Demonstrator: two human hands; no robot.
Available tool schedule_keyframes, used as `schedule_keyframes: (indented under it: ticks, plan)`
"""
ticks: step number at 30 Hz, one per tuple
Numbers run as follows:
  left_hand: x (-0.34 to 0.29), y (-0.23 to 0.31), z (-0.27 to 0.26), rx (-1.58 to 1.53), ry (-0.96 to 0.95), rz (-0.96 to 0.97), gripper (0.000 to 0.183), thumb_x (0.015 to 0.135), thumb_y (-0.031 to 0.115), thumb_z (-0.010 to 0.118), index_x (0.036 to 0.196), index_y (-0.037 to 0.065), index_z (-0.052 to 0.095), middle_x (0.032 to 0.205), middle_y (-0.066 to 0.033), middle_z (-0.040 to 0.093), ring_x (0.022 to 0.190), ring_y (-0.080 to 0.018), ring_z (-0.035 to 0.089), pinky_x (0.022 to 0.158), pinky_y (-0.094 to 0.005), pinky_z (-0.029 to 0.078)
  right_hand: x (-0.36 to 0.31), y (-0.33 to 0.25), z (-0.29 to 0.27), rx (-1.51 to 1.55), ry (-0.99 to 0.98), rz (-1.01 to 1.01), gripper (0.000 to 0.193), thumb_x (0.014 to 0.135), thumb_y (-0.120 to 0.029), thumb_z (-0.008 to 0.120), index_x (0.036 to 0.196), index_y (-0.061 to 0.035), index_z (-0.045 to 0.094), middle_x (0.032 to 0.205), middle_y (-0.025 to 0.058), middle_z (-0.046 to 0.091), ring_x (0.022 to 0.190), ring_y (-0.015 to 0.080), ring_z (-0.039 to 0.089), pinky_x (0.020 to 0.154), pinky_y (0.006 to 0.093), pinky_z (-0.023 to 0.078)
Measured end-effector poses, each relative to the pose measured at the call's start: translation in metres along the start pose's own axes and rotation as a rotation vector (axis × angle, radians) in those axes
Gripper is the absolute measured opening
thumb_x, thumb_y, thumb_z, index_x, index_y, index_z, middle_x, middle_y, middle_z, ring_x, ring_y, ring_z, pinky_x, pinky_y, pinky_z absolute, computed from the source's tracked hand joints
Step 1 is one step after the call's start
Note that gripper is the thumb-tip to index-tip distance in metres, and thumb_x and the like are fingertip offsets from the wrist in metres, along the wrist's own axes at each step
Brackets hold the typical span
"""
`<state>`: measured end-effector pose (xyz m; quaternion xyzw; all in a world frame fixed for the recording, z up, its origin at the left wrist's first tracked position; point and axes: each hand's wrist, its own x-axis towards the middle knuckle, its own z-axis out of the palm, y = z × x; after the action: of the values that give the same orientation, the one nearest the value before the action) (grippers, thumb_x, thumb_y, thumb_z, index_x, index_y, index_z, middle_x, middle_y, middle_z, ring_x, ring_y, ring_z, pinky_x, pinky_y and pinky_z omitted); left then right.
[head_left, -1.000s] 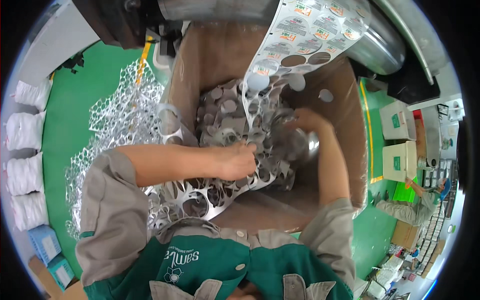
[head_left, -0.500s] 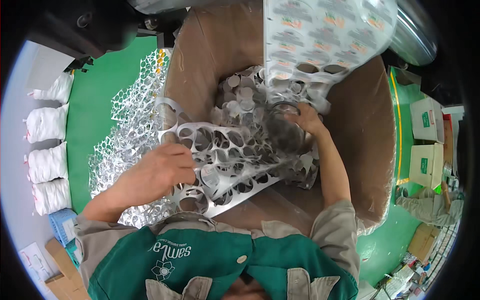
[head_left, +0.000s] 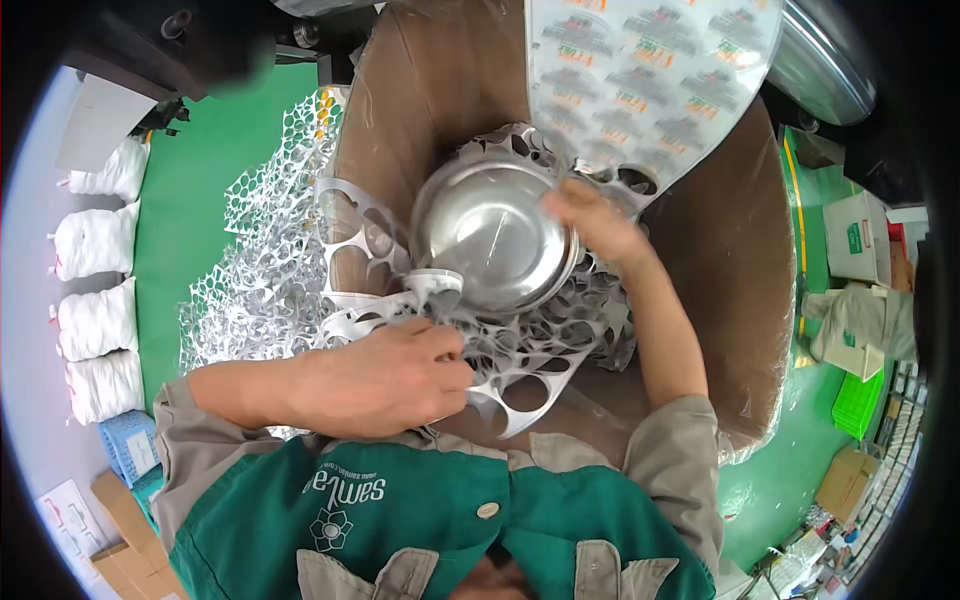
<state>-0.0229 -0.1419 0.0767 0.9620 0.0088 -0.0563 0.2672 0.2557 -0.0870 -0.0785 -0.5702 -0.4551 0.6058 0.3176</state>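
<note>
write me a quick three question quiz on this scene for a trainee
1. Multiple choice: what is the right grip at the rim of?
A) a cardboard box
B) a metal bowl
C) a green crate
2. True or false: the large bin under the work is bright blue.
3. Fill the gap: the left grip is at a punched sheet whose holes are ____.

Key: 1. B; 2. False, the bin is brown; 3. round.

- My far-off camera shows a factory.
- I see a big shiny roller [head_left: 825, 70] and some pale bins [head_left: 872, 238].
- I see a green floor [head_left: 170, 250], a yellow line [head_left: 797, 205] and white bags [head_left: 102, 320] lined up.
</note>
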Motion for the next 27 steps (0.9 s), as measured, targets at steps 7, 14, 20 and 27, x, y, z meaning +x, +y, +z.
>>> schedule_keyframes:
  ticks: [7,14,20,27]
  plan:
    - [-0.001,-0.031,0.020,-0.347,0.155,-0.334,0.023,0.066,-0.008,0.049,0.083,0.007,0.056,0.084,-0.0047,0.055,0.085,-0.0257,0.053,0.072,-0.0344,0.043,0.007,0.024,0.017,-0.914,-0.070,-0.299,0.045,0.075,-0.027,0.069,0.102,0.0022,0.049,0.079,0.0226,0.057,0.074,0.0342,0.055,0.067,0.0371,0.044]
    - [-0.015,-0.073,-0.001,-0.532,0.402,-0.656,0.018,0.072,-0.006,0.042,0.081,0.002,0.055,0.071,-0.0088,0.058,0.067,-0.0210,0.058,0.062,-0.0321,0.045,-0.071,-0.115,-0.040,0.395,0.322,-0.633,0.041,0.089,-0.030,0.051,0.117,0.0005,0.047,0.106,0.0107,0.058,0.095,0.0212,0.057,0.077,0.0367,0.048]
    - [-0.009,-0.076,-0.021,-0.463,0.565,-0.728,0.014,0.074,-0.004,0.040,0.080,0.000,0.053,0.065,-0.0086,0.056,0.061,-0.0177,0.056,0.057,-0.0290,0.044,-0.024,-0.010,-0.047,0.033,0.120,0.012,0.050,0.075,-0.027,0.067,0.113,0.0013,0.050,0.102,0.0104,0.058,0.091,0.0209,0.056,0.079,0.0316,0.045]
    - [-0.018,-0.080,0.003,-0.168,0.682,-0.612,0.008,0.080,0.000,0.044,0.084,0.002,0.051,0.074,-0.0112,0.056,0.067,-0.0273,0.056,0.061,-0.0353,0.043,-0.028,0.011,-0.038,-1.263,-0.382,0.142,0.034,0.069,-0.021,0.065,0.095,0.0009,0.059,0.098,0.0207,0.060,0.096,0.0297,0.058,0.075,0.0378,0.049]
